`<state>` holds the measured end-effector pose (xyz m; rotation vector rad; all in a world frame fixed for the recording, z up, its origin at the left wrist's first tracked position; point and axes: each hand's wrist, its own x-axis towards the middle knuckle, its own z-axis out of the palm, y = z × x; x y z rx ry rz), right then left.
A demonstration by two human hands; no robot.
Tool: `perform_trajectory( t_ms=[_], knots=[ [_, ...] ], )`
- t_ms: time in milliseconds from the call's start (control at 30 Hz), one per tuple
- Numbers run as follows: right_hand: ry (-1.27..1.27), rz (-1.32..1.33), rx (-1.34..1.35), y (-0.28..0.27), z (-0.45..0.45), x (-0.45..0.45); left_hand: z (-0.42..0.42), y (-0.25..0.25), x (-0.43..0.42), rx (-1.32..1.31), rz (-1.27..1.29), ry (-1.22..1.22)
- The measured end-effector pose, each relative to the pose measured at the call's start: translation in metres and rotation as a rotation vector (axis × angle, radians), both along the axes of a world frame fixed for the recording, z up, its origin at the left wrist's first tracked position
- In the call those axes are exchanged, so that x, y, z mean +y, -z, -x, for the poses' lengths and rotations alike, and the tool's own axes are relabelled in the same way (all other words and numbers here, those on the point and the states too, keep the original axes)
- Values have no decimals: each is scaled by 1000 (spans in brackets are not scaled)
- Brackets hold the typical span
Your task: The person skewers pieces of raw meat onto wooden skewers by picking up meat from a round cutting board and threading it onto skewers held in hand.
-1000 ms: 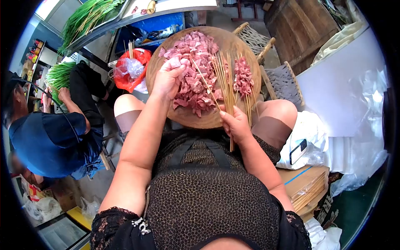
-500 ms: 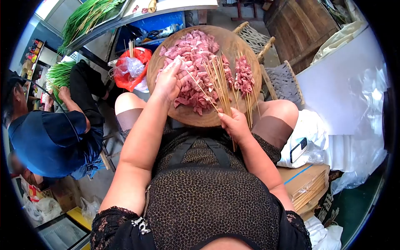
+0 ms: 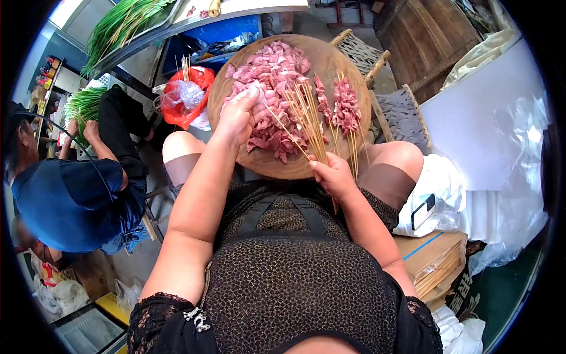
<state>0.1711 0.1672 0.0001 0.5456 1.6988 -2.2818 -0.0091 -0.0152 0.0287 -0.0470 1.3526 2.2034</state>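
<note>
My left hand (image 3: pixel 239 116) is closed over the pile of raw pink meat (image 3: pixel 277 65), fingers pinched around a piece of meat (image 3: pixel 259 110). The tip of one thin bamboo skewer (image 3: pixel 287 132) meets that piece; how far it is pierced I cannot tell. My right hand (image 3: pixel 335 177) grips this skewer near its lower end, along with a fanned bundle of bamboo skewers (image 3: pixel 311 121). Loaded meat skewers (image 3: pixel 346 106) lie at the right side of the round wooden board (image 3: pixel 230 154), their bare ends pointing toward me.
The board rests by my knees. A red plastic bag (image 3: pixel 203 79) holding skewers stands beyond it at left. At far left a person (image 3: pixel 71 194) handles green stalks (image 3: pixel 88 103). Woven stools (image 3: pixel 404 118) stand at right, near a phone (image 3: pixel 423 211) on white plastic and a skewer-filled carton (image 3: pixel 439 265).
My left fingers have curled in more around the meat at the skewer's tip. The skewer bundle in my right hand has tilted slightly; the right hand has hardly moved.
</note>
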Motion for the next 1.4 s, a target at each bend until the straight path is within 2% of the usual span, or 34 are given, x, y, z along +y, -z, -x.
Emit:
perform_trajectory(
  t_ms=[367,667,933,1167,1400],
  knots=[
    [79,-3,126,20,-1,-1,-5,1,5,-62,-26,57],
    [124,-20,177,16,-3,-4,-17,-5,17,-35,-96,104],
    [138,20,180,15,-4,-1,-13,-6,18,0,21,235],
    [133,48,120,8,-4,-2,-11,-17,24,24,-69,134],
    [133,49,98,6,-4,-3,-7,3,31,21,-139,6]
  ],
)
